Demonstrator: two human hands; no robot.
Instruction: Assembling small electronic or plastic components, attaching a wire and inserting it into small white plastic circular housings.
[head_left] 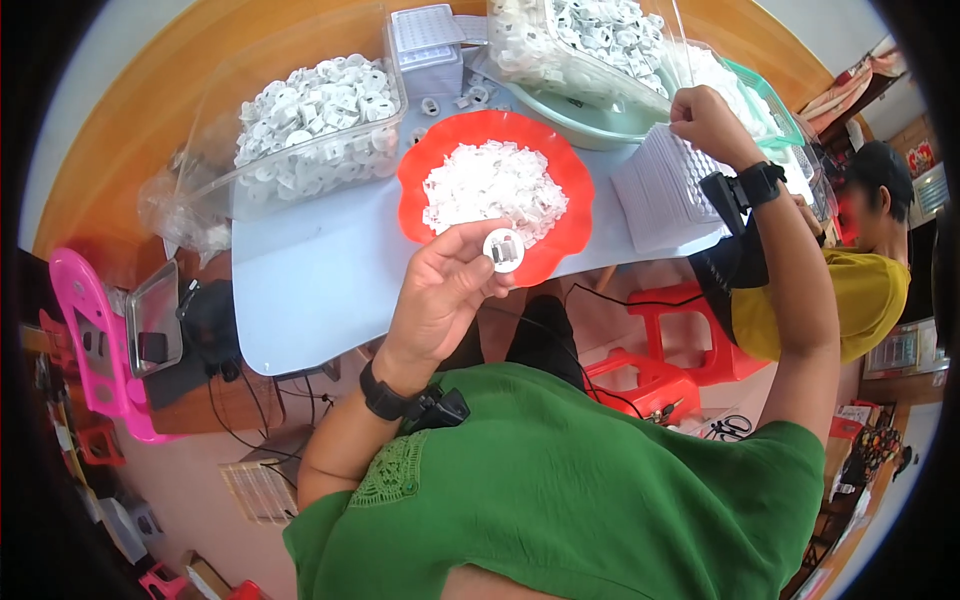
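Observation:
My left hand (445, 285) pinches a small round white plastic part (503, 250) between thumb and fingers, its face with a metallic piece turned up. Just beyond it, a red wavy-edged bowl (412, 190) holds many small white pieces (490, 185). My right hand (708, 125) is raised over a stack of white trays (645, 200) on the right, beside a clear plastic bin (575, 75) of white parts. Its fingertips are drawn together; what they hold, if anything, is hidden.
Another clear bin (215, 190) full of round white parts stands at the left of the pale blue table (310, 290). A pale green basin (590, 132) sits under the right bin. A person in yellow (835, 300) is at the right, near red stools (690, 345). Cables hang below.

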